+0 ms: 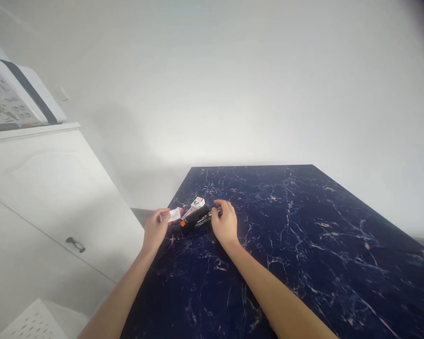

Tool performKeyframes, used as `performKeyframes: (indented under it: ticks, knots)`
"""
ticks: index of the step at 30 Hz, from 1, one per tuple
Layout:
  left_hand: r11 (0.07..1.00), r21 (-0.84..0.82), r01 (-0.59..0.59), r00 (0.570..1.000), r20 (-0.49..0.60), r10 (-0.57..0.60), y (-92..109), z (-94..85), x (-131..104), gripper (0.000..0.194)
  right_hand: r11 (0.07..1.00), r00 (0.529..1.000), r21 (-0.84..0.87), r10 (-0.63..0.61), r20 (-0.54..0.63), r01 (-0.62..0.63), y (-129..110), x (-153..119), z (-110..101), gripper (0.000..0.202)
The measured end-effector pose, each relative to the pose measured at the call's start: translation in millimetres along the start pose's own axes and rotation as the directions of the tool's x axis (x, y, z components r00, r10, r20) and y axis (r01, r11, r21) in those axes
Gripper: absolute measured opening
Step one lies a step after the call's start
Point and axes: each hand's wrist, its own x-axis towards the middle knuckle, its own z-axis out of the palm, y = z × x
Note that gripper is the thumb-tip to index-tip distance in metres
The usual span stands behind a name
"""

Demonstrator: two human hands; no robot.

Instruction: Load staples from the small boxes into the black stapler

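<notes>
1. the black tool (197,217) looks like a stapler. it is on the dark blue table (275,263), close to its left edge. think of it as the middle of a clock, with 12 o'clock far from the person. its orange end (183,223) points to 8 o'clock, and some shiny metal shows on its 3 o'clock side.
2. a small box (198,203), white and red, is just beside the tool at 12 o'clock. i cannot tell if it is one box or two.
3. the left hand (156,229) is at 9 o'clock. its thumb and fingers pinch a white and red packet (174,215).
4. the right hand (226,223) is at 3 o'clock, by the shiny metal. its fingers are bent, but i cannot tell if they grip the metal or only sit next to it.
5. the table has thin white lines like cracks, and most of it spreads out toward 4 o'clock.
6. a white cupboard (38,183) with a dark handle (75,244) is at 9 o'clock. a big box (14,96) sits on top, at 10 o'clock.
7. a white thing with holes (33,325) is low down at 8 o'clock.
8. a pale wall (250,84) is at 12 o'clock.
</notes>
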Motion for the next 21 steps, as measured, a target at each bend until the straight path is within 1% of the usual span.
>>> performKeyframes:
  ticks: [1, 2, 3, 4, 6, 7, 9, 11, 12, 14, 17, 21]
  knots:
    - [0.988, 0.150, -0.038, 0.999, 0.044, 0.031, -4.1, -3.0, 3.2, 0.023, 0.997, 1.000, -0.070, 0.012, 0.012, -0.011, 1.9, -0.3, 1.2, 0.033]
    - [0.962, 0.260, -0.081, 0.994, 0.089, 0.060, -6.8, -4.9, 5.0, 0.022, 0.991, 0.999, -0.133, 0.027, 0.029, -0.023, 2.8, -1.1, 2.2, 0.038]
    - [0.938, 0.326, -0.118, 0.990, 0.118, 0.083, -8.0, -5.8, 5.6, 0.021, 0.983, 0.998, -0.182, 0.036, 0.048, -0.027, 2.9, -2.4, 3.2, 0.042]
    - [0.923, 0.356, -0.147, 0.987, 0.120, 0.110, -7.6, -5.7, 4.9, 0.020, 0.976, 0.997, -0.216, 0.035, 0.065, -0.020, 2.3, -3.9, 3.9, 0.045]
    - [0.912, 0.352, -0.212, 0.977, 0.076, 0.198, -2.8, -4.0, 0.6, 0.019, 0.966, 0.997, -0.259, 0.009, 0.082, 0.012, 0.2, -6.8, 5.0, 0.050]
    - [0.903, 0.337, -0.267, 0.963, 0.074, 0.258, 1.1, -2.7, -2.7, 0.020, 0.961, 0.997, -0.277, 0.009, 0.079, 0.013, -0.8, -7.7, 5.2, 0.052]
    - [0.877, 0.277, -0.393, 0.919, 0.142, 0.367, 9.7, 0.2, -10.3, 0.028, 0.948, 0.997, -0.316, 0.049, 0.064, -0.026, -1.8, -8.4, 5.4, 0.056]
    - [0.855, 0.223, -0.469, 0.873, 0.269, 0.408, 16.9, 3.6, -17.2, 0.045, 0.940, 0.994, -0.335, 0.096, 0.056, -0.071, -1.6, -8.5, 5.5, 0.058]
    - [0.849, 0.221, -0.480, 0.859, 0.316, 0.403, 19.5, 5.5, -19.8, 0.054, 0.943, 0.992, -0.324, 0.101, 0.070, -0.073, -1.4, -8.7, 5.5, 0.058]
    - [0.847, 0.250, -0.470, 0.859, 0.349, 0.374, 22.3, 9.7, -22.7, 0.065, 0.964, 0.988, -0.266, 0.070, 0.136, -0.031, -1.6, -10.1, 5.6, 0.060]
    - [0.867, 0.270, -0.418, 0.887, 0.326, 0.327, 22.9, 14.5, -22.5, 0.062, 0.981, 0.972, -0.186, -0.003, 0.235, 0.048, -3.9, -13.1, 4.8, 0.063]
    - [0.903, 0.249, -0.350, 0.913, 0.307, 0.270, 21.8, 15.9, -21.8, 0.061, 0.988, 0.966, -0.151, 0.023, 0.257, 0.016, -7.2, -13.2, 0.9, 0.063]
